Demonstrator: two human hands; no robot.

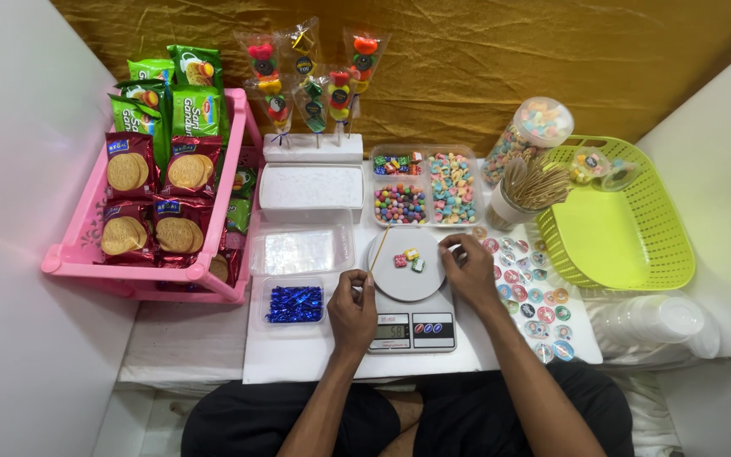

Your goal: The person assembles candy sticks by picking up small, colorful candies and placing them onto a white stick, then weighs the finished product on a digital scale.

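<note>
Gold crinkled cloth hangs behind a white worktop [298, 360] set between white walls, with the person seated at its near edge.

At the middle stands a grey digital kitchen scale [412, 330] carrying a round white plate [406, 283]. Three small wrapped candies [408, 258] in red, yellow and green lie near the plate's centre. The left hand [353, 309] is clenched on a thin wooden skewer [378, 248], which slants up across the plate's left rim. The right hand [471, 271] rests at the plate's right edge with its fingers curled; whether its grip pinches anything cannot be told.

Left of the scale sits a small clear tub of blue foil-wrapped sweets [294, 303], with an empty clear plastic box [302, 250] just behind it and a white foam block [312, 148] further back, holding wrapped candy skewers [310, 72] upright. A clear divided tray of coloured candies [425, 188] lies behind the plate. A pink plastic rack [69, 254] at far left holds biscuit packets.

To the right are round colourful stickers [535, 296] spread on the worktop, a cup of wooden skewers [530, 188], a clear jar of pastel sweets [526, 135] tipped on its side, a lime-green plastic basket [619, 237] and stacked clear lids [662, 322].
</note>
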